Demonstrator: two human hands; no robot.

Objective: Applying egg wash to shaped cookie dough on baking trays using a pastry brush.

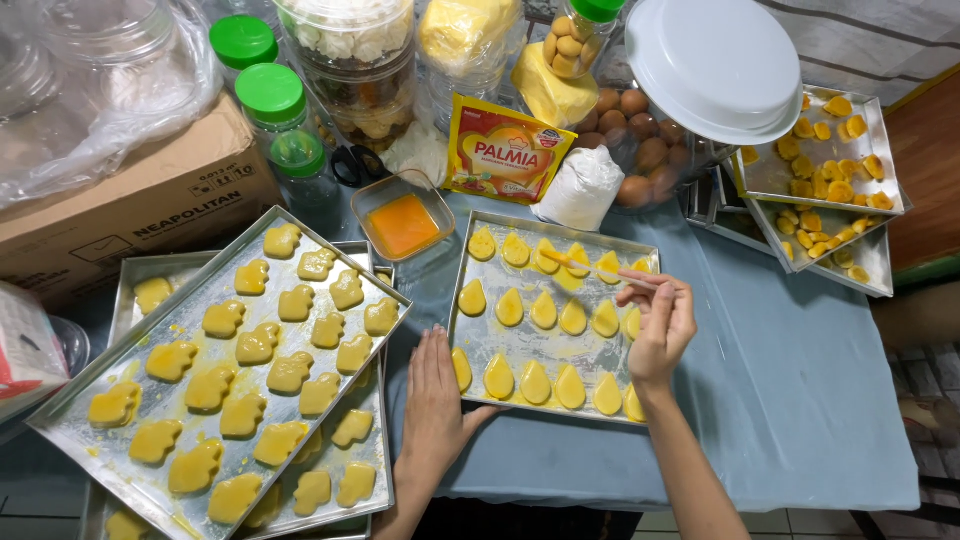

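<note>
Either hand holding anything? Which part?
Right hand pinches a thin brush by its handle end. Left hand holds nothing; it lies flat at the tray's left edge.

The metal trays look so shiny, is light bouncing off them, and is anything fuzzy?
Head view: yes, soft glare spots sit on the left baking tray and the teardrop cookie tray; the right hand with its brush looks sharp; edges bend slightly from the wide lens, like the cardboard box.

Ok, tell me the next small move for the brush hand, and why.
Probably draw the brush on to the neighbouring teardrop cookie in the tray's top row. The right hand holds its tip there, the left hand steadies the tray edge, and the egg wash dish sits close by.
</note>
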